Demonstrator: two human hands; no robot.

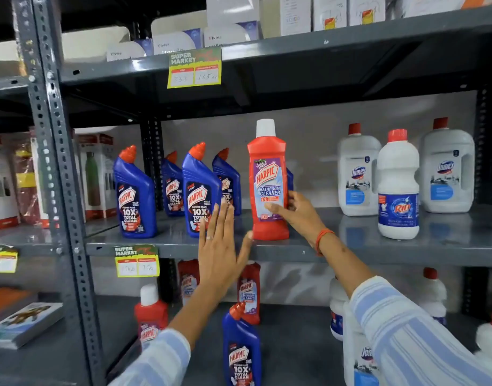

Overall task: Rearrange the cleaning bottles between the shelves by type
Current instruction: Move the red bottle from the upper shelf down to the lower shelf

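Note:
A red Harpic bathroom cleaner bottle (pixel 268 179) with a white cap stands upright at the front of the middle shelf (pixel 350 247). My right hand (pixel 293 210) grips its lower right side. My left hand (pixel 221 246) is flat with fingers spread, just left of the red bottle and in front of a blue Harpic bottle (pixel 200 190). More blue Harpic bottles (pixel 134 193) stand to the left on the same shelf. White Domex jugs (pixel 357 174) and a white Rin bottle (pixel 397 185) stand to the right.
The lower shelf (pixel 294 344) holds red Harpic bottles (pixel 150 313), one blue Harpic bottle (pixel 240 349) and white bottles (pixel 358 355). White boxes (pixel 178 37) fill the top shelf. A grey upright post (pixel 61 174) stands on the left, with boxed goods beyond it.

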